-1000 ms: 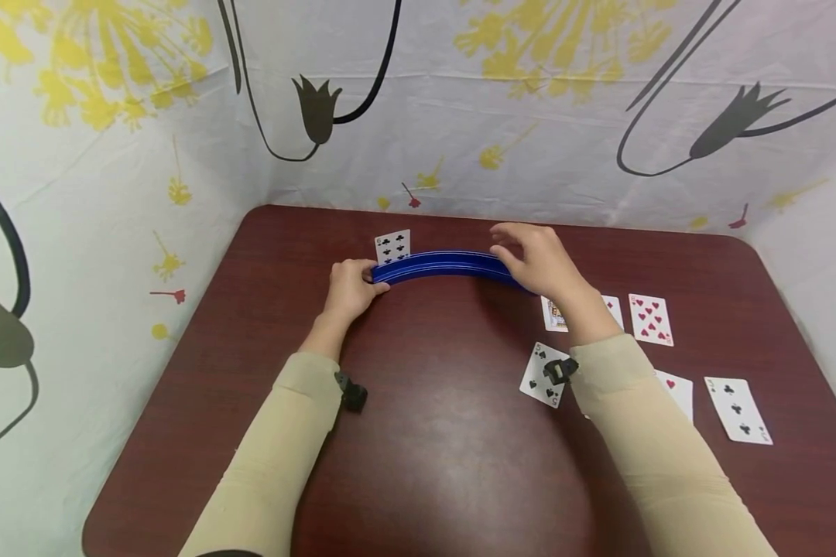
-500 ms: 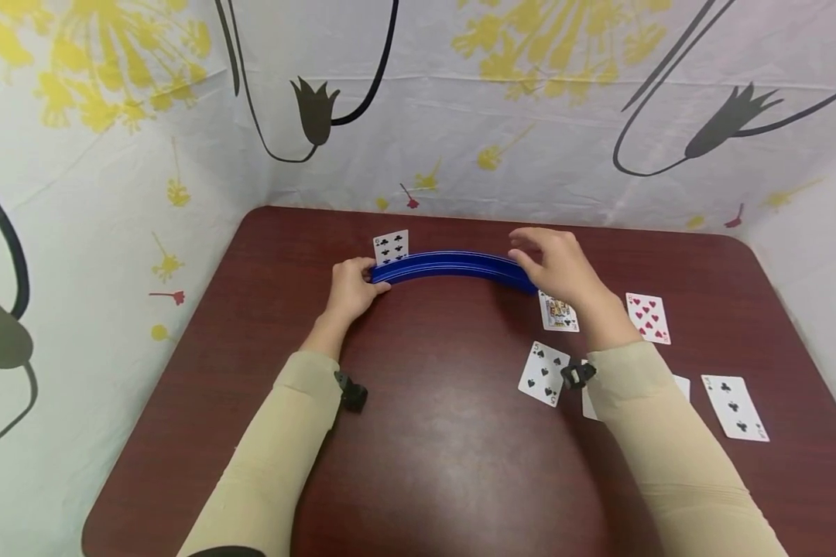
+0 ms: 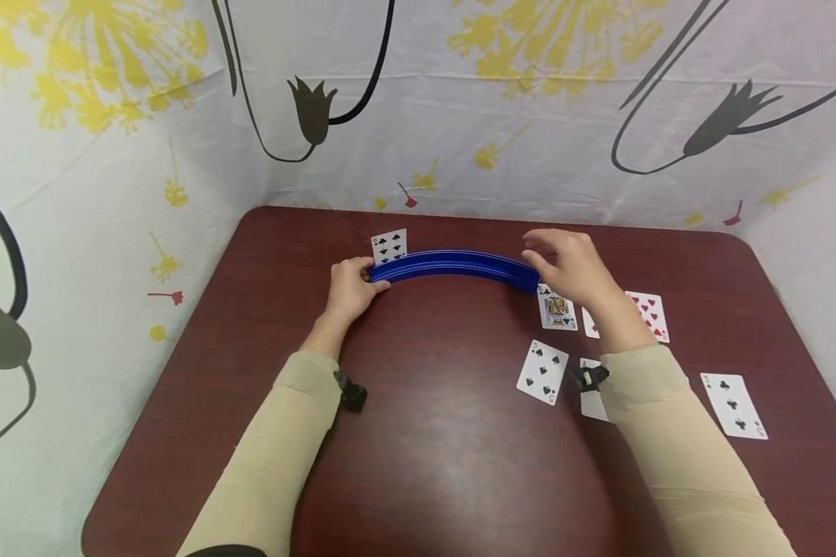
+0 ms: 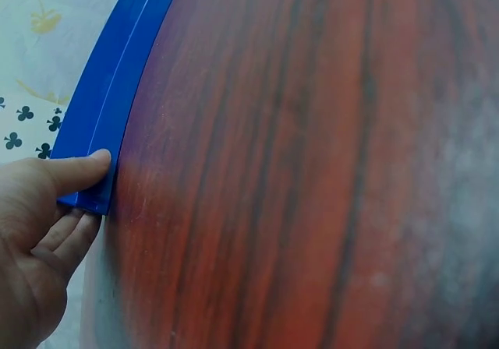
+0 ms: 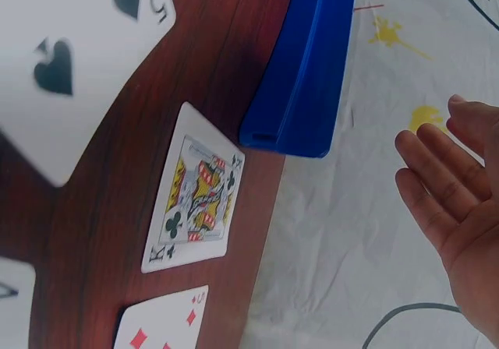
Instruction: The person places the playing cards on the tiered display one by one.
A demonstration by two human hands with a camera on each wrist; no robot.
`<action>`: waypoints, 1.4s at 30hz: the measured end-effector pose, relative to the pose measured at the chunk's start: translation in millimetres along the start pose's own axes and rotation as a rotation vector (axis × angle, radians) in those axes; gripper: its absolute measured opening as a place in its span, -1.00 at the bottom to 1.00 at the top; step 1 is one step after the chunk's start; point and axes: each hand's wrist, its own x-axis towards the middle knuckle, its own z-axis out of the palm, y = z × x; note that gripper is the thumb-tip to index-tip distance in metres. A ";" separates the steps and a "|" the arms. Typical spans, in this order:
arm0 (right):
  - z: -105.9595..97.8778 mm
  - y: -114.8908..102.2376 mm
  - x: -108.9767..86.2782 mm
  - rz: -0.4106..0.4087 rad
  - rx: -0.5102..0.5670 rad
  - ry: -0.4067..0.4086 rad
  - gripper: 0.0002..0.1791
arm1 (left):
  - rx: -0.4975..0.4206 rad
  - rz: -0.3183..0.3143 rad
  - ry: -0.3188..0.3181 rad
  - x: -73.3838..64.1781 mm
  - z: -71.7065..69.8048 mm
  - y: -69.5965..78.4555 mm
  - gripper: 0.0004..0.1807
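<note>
The table (image 3: 425, 464) is dark red, and its far edge is 12 o'clock. Around 10 o'clock, the left hand (image 3: 348, 292) comes out of a tan sleeve (image 3: 279, 433) with a small black camera (image 3: 353, 395) at the wrist. It pinches the left end of the blue rack (image 3: 460, 262), with the thumb on the near side and the fingers behind. At 11 o'clock, the six of clubs (image 3: 390, 244) sticks up from that end, its bottom hidden. The rack curves like a rainbow across 12 o'clock, reaching toward 2 o'clock. I cannot tell if its right end touches the table.

At 3 o'clock, the five of spades (image 3: 543, 373) lies flat and turned a bit. Above it, the king of clubs (image 3: 556, 308) lies near the rack's right end. Near 2 o'clock, the right hand (image 3: 570, 267) is just beside that end, holding nothing, its fingers bent a little. The five of diamonds (image 5: 168, 322) is beside the king, partly hidden. Past it, at the king's 3 o'clock, is a heart card (image 3: 652, 313). Farthest right, the three of clubs (image 3: 734, 406) sits between 4 and 5 o'clock from the heart card.
</note>
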 end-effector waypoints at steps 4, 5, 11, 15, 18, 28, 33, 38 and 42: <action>-3.9 5.0 -5.0 0.019 -0.007 -0.004 -0.73 | 0.019 0.005 0.004 0.6 0.4 0.1 -0.52; -4.8 6.5 -6.0 0.023 -0.009 -0.005 -0.73 | 0.027 0.005 0.005 0.8 0.5 0.1 -0.53; -11.2 11.8 -11.9 0.048 -0.024 -0.006 -0.73 | 0.020 -0.007 -0.001 1.9 -0.4 -0.2 -0.56; -15.0 15.5 -18.3 0.066 -0.028 -0.006 -0.72 | 0.009 -0.011 -0.005 2.0 -0.5 0.7 -0.56; -17.5 18.5 -23.6 0.077 -0.030 -0.003 -0.72 | 0.007 -0.016 -0.005 1.2 -0.9 1.3 -0.53; -31.4 22.5 -38.5 0.099 -0.065 0.000 -0.72 | 0.005 -0.024 0.011 -0.5 -0.1 0.5 -0.48; -35.9 25.2 -45.9 0.129 -0.068 -0.012 -0.72 | 0.017 -0.025 0.016 -0.5 -0.4 -0.3 -0.48; -39.4 30.1 -52.4 0.100 -0.088 0.001 -0.73 | 0.013 -0.024 0.013 -0.7 -0.2 0.1 -0.49; -41.5 32.4 -57.9 0.093 -0.099 0.011 -0.73 | 0.017 -0.020 0.014 -0.4 0.1 -0.6 -0.49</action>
